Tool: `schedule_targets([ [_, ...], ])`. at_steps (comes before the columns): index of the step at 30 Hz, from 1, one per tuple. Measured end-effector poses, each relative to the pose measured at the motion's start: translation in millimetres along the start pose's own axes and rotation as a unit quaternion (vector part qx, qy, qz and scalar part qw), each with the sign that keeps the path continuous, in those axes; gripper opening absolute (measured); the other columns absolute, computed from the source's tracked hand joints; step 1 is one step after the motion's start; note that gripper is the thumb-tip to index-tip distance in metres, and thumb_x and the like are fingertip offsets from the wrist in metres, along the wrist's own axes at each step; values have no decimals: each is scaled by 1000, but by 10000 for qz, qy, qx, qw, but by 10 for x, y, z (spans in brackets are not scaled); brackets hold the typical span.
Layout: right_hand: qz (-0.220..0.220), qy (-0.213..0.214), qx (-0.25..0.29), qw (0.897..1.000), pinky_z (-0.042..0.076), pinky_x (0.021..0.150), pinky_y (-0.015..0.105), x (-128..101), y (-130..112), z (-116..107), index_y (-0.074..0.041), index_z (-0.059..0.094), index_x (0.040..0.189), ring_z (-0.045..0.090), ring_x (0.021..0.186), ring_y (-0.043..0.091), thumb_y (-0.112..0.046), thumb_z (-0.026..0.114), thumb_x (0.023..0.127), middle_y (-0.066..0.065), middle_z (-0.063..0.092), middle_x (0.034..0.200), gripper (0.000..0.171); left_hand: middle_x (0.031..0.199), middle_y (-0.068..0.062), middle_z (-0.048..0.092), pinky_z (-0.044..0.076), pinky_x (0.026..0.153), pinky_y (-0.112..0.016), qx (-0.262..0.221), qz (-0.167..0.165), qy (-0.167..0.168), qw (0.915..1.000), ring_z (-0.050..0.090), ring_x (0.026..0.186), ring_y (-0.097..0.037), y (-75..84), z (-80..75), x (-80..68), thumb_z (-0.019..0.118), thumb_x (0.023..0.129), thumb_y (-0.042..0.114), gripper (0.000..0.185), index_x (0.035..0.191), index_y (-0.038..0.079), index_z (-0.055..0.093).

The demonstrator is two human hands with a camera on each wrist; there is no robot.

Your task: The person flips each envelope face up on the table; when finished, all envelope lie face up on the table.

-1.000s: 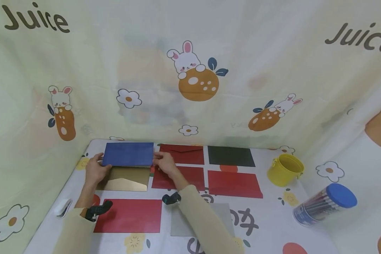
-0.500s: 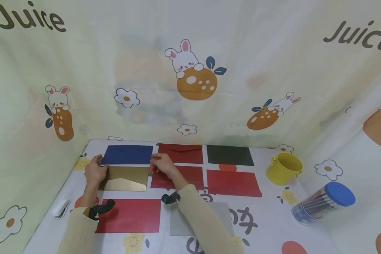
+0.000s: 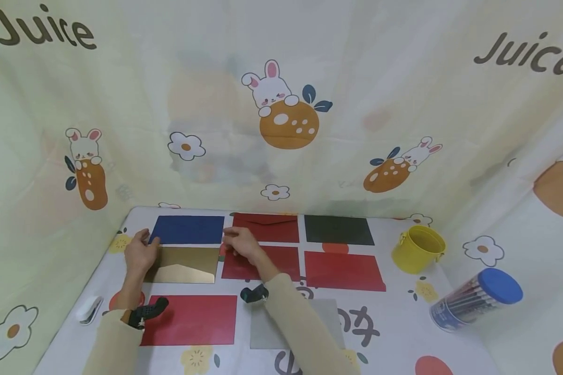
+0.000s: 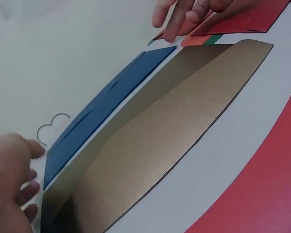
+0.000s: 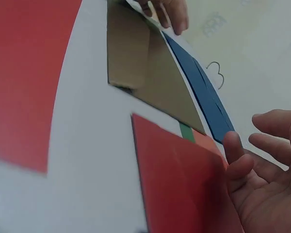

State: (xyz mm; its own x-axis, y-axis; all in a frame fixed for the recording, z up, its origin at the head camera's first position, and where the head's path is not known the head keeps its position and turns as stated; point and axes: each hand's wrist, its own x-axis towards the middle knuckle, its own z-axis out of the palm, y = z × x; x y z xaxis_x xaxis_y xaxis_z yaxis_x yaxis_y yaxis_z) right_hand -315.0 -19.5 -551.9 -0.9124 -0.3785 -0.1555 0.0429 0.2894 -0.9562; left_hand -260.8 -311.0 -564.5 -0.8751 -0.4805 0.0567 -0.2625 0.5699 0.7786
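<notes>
A blue envelope (image 3: 186,230) lies flat at the back left of the table, just behind a gold envelope (image 3: 183,264) with a wide flap. My left hand (image 3: 141,254) is at the blue envelope's left end, fingers relaxed and holding nothing; in the left wrist view, that hand (image 4: 12,179) is beside the envelope's near corner. At the other end, my right hand (image 3: 243,241) hovers over the dark red envelopes with loosely bent fingers. The right wrist view shows nothing gripped in this hand (image 5: 271,170). Whether a fingertip touches the blue envelope, I cannot tell.
Two dark red envelopes (image 3: 272,227), a black one (image 3: 339,230) and a bright red one (image 3: 344,271) continue the rows. Nearer are a red envelope (image 3: 197,319) and a grey one (image 3: 319,317). A white stapler (image 3: 90,310), yellow bucket (image 3: 414,255) and blue-lidded pencil tub (image 3: 474,302) stand around.
The blue envelope, held up between both hands a second ago, has gone down flat onto the table behind the gold one. Both hands have let go and stay close to its ends.
</notes>
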Motion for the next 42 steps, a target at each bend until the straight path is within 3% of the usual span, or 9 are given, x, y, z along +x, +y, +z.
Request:
schedule_targets([
  [4, -135, 84, -182, 9997, 48, 59, 27, -62, -5, -240, -8, 59, 139, 64, 81, 27, -20, 63, 100, 13, 71, 103, 42, 143, -24, 54, 45, 100, -52, -385, 349, 77, 9986, 55, 124, -41, 121, 73, -53, 60, 100, 20, 54, 146, -4, 45],
  [9, -329, 342, -505, 9976, 56, 76, 37, -184, 1, -744, -13, 60, 139, 67, 98, 31, -25, 64, 100, 6, 68, 118, 41, 145, -19, 54, 47, 97, -51, -562, 738, -408, 9949, 55, 126, -38, 372, 233, -146, 61, 101, 27, 55, 148, 3, 45],
  [12, -413, 583, -683, 9951, 57, 87, 40, -279, 55, -1113, -11, 60, 138, 67, 106, 33, -22, 64, 100, 8, 65, 126, 40, 145, -14, 56, 49, 95, -50, -707, 941, -736, 9903, 56, 126, -35, 554, 411, -213, 63, 100, 28, 55, 148, 7, 47],
  [19, -81, 1411, -1232, 9823, 53, 80, 37, -576, 338, -1992, -11, 56, 142, 66, 103, 35, -22, 62, 100, 11, 60, 136, 44, 142, -13, 58, 51, 94, -48, -934, 1554, -1472, 9723, 60, 123, -31, 1027, 979, -484, 68, 97, 21, 55, 146, 7, 49],
  [22, 177, 1693, -1299, 9768, 51, 92, 45, -712, 490, -2269, -13, 52, 145, 64, 107, 30, -22, 59, 101, 11, 56, 141, 46, 140, -14, 59, 51, 97, -46, -1057, 1737, -1715, 9640, 61, 123, -31, 1222, 1217, -636, 71, 95, 15, 55, 145, 4, 50],
  [30, 610, 2270, -1716, 9567, 49, 95, 46, -986, 777, -2806, -7, 46, 149, 66, 109, 33, -20, 58, 101, 18, 51, 147, 52, 146, -10, 55, 47, 105, -44, -1628, 1485, -2565, 9411, 55, 131, -29, 1674, 1681, -969, 74, 92, 14, 62, 149, 11, 48],
  [33, 836, 2346, -1629, 9547, 47, 101, 50, -1080, 834, -2953, -6, 39, 152, 63, 115, 36, -22, 58, 101, 19, 43, 153, 57, 147, -10, 54, 46, 106, -44, -1755, 1481, -2813, 9317, 54, 133, -29, 1791, 1839, -1043, 74, 93, 15, 64, 150, 11, 46],
  [38, 1107, 2447, -1610, 9497, 34, 113, 56, -1203, 911, -3116, -4, 32, 155, 41, 139, 41, -21, 58, 100, 22, 36, 157, 63, 147, -14, 53, 46, 107, -44, -1865, 1576, -3218, 9148, 52, 134, -31, 1942, 2109, -1141, 73, 93, 16, 66, 151, 7, 42],
  [42, 1305, 2456, -1611, 9469, 32, 113, 58, -1257, 955, -3161, -2, 29, 156, 33, 144, 43, -21, 58, 100, 25, 32, 158, 66, 149, -16, 51, 44, 108, -45, -1863, 1506, -3492, 9059, 52, 135, -31, 2031, 2290, -1233, 73, 93, 16, 69, 152, 5, 39],
])
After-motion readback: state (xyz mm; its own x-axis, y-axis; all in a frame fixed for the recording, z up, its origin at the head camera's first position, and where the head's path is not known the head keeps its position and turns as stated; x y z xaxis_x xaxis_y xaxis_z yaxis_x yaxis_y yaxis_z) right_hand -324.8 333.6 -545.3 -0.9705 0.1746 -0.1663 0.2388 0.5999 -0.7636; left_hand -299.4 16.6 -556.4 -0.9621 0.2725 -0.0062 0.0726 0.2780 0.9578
